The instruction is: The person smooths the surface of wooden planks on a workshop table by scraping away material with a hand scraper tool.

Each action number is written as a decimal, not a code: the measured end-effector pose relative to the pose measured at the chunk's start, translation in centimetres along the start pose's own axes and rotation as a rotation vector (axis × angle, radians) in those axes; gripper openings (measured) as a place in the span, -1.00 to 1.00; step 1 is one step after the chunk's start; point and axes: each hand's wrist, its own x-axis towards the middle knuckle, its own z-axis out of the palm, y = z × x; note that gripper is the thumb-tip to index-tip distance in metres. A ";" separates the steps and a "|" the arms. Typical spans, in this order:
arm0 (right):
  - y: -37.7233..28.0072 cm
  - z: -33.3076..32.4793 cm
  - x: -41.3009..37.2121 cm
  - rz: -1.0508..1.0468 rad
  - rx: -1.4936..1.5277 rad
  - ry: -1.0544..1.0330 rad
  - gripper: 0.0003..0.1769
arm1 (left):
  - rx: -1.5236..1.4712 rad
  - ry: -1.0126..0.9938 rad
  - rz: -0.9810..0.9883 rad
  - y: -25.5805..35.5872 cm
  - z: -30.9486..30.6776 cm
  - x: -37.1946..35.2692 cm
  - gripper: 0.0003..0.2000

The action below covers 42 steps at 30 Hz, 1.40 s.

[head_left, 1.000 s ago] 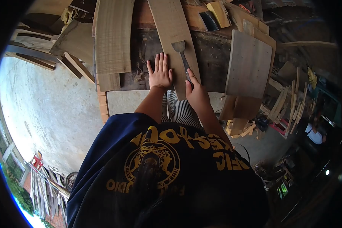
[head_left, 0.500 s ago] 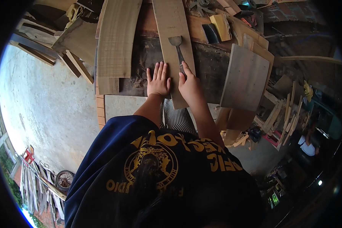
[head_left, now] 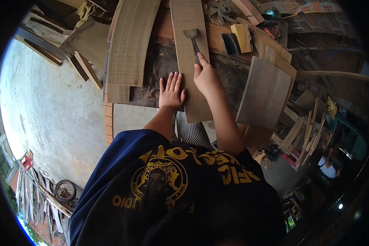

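A putty knife with a wide flat blade (head_left: 190, 34) lies against a long wooden board (head_left: 187, 18). My right hand (head_left: 207, 78) is closed round its handle, the index finger stretched along it, and the blade points away from me. My left hand (head_left: 171, 91) rests flat with fingers spread on the dark, stained workbench top (head_left: 149, 69), its thumb beside the board's left edge. The board's near end juts past the bench edge towards my legs.
A wide plank (head_left: 131, 41) lies on the left of the bench. On the right are a grey-brown panel (head_left: 264, 92), a yellow wood block (head_left: 242, 37) and a dark block (head_left: 230, 44). Scrap wood (head_left: 311, 131) is piled at right. A person in white (head_left: 328, 168) is far right.
My right hand and the putty knife have slid forward along the board, away from me. My left hand stays on the bench, and the view has shifted slightly.
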 end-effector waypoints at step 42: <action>-7.0 -1.4 16.8 0.046 0.122 -0.035 -0.43 | -0.058 -0.047 -0.011 0.0 -0.5 -0.2 -0.33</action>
